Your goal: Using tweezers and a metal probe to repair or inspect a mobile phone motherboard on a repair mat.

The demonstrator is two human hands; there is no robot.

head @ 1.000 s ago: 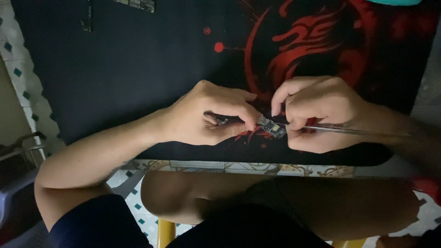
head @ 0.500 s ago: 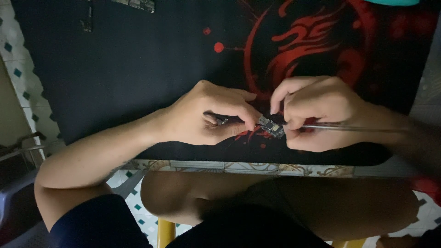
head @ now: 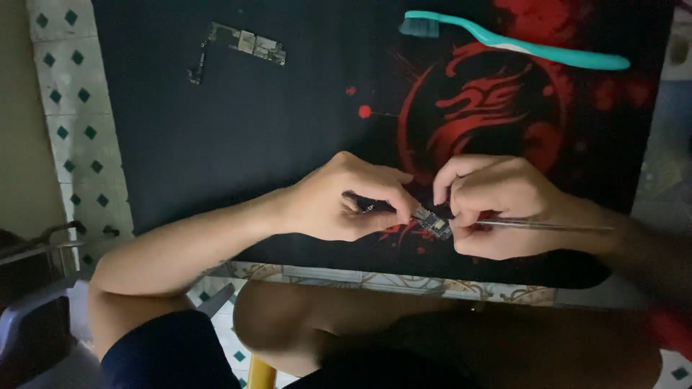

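My left hand point(head: 346, 202) pinches one end of a small, narrow circuit board point(head: 431, 220) just above the black mat point(head: 216, 144) with its red emblem. My right hand point(head: 497, 205) holds thin metal tweezers point(head: 548, 225), with the tips pointing left at the board's other end. The two hands nearly touch over the board. Most of the board is hidden by my fingers.
A second, L-shaped circuit board point(head: 241, 45) lies at the mat's far left. A teal toothbrush point(head: 504, 43) lies along the mat's far right. The tiled table edge point(head: 79, 122) runs down the left, and my bare knee point(head: 303, 317) is below the near edge.
The view has shifted so the hands sit lower in it, bringing the toothbrush and second board into sight. Both hands keep their grip on the board and tweezers.
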